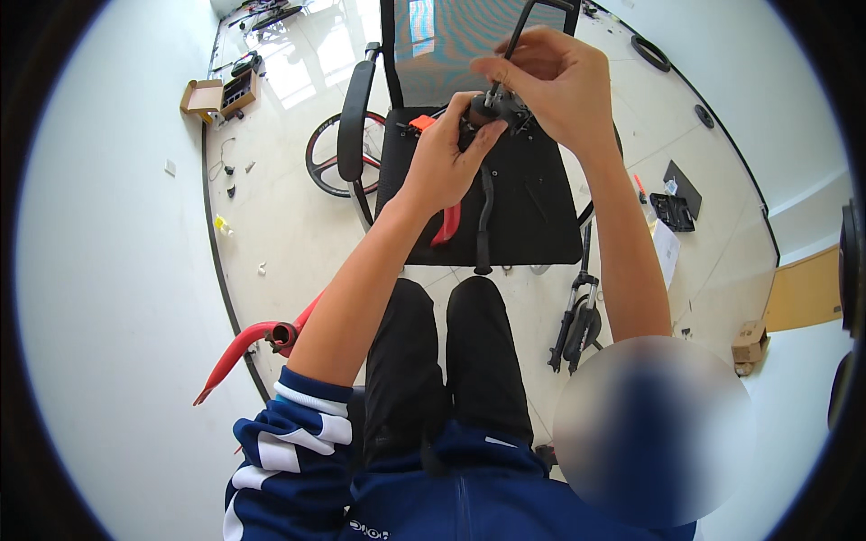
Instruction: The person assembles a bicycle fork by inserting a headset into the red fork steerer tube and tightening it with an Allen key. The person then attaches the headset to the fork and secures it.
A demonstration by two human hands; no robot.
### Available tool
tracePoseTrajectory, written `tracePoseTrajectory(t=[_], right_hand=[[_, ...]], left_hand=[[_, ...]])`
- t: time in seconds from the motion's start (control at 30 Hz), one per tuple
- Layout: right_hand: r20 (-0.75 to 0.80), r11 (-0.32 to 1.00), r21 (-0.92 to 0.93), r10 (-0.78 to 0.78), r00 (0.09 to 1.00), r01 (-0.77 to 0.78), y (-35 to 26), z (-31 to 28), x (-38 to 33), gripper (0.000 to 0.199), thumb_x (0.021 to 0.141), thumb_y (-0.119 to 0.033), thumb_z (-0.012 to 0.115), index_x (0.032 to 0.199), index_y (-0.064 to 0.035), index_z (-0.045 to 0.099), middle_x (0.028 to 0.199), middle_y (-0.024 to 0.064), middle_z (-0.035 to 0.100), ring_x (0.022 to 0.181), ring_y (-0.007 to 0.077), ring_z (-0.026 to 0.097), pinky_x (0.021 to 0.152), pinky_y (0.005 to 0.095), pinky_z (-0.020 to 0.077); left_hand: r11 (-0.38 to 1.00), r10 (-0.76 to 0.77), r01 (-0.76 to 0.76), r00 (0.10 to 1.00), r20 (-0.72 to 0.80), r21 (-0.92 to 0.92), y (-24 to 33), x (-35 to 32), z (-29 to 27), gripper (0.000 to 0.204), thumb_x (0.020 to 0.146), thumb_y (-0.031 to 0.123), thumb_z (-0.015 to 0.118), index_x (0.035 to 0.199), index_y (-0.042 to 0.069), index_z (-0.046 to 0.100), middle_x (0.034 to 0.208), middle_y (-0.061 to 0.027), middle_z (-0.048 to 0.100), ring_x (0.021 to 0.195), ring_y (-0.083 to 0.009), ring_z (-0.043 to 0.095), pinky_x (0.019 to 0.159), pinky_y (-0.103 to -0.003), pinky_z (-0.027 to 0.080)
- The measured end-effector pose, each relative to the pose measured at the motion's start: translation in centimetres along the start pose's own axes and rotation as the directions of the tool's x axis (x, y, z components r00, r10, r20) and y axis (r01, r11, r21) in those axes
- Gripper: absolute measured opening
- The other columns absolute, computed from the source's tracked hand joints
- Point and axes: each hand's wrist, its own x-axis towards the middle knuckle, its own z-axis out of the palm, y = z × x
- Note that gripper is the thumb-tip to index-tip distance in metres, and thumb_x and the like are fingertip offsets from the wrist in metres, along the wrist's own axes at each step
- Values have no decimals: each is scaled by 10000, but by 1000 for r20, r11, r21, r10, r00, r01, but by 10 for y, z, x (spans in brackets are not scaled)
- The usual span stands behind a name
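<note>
Over the seat of a black office chair (532,225), my left hand (446,153) is closed round a dark rounded bicycle part (492,110). What kind of part it is cannot be made out. My right hand (564,86) is at a black bent rod like a hex key (514,41), with the thumb against it and some fingers hidden behind. The rod's lower end meets a small silver piece on the dark part. Below my left hand lie a black bar with a grip-like end (484,221) and a red tube end (447,225). An orange piece (421,123) is beside my left fingers.
A spoked wheel (327,153) lies left of the chair, a suspension fork (577,316) to its right. A red bicycle frame (244,347) is by my left arm. An opened cardboard box (203,96) and a black tool case (672,212) sit on the floor.
</note>
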Motion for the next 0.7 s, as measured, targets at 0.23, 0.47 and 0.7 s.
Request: tracePoseTrajectory(t=[0.23, 0.47, 0.7], right_hand=[[9, 979, 199, -42, 999, 39, 2, 1, 1, 283, 894, -109, 691, 1153, 1, 666, 916, 111, 743, 868, 191, 731, 776, 268, 584], [-4, 989, 127, 82, 997, -81, -8, -1, 3, 218, 908, -119, 659, 1076, 16, 689, 887, 111, 741, 866, 180, 729, 830, 291, 569], [67, 999, 33, 41, 997, -43, -4, -9, -4, 201, 928, -35, 616, 1110, 30, 669, 1001, 145, 728, 967, 210, 712, 828, 282, 572]], left_hand=[[1000, 14, -14, 1000, 2, -2, 1, 4, 1, 251, 963, 193, 621, 1123, 34, 509, 767, -33, 561, 673, -127, 477, 659, -243, 419], [1000, 6, -6, 1000, -1, 27, 5, 5, -1, 246, 967, 193, 612, 1126, 38, 507, 760, -32, 559, 669, -115, 464, 642, -249, 414], [999, 33, -33, 999, 6, 23, 1, 2, 1, 247, 973, 196, 601, 1138, 42, 502, 748, -26, 552, 665, -102, 451, 635, -248, 409]])
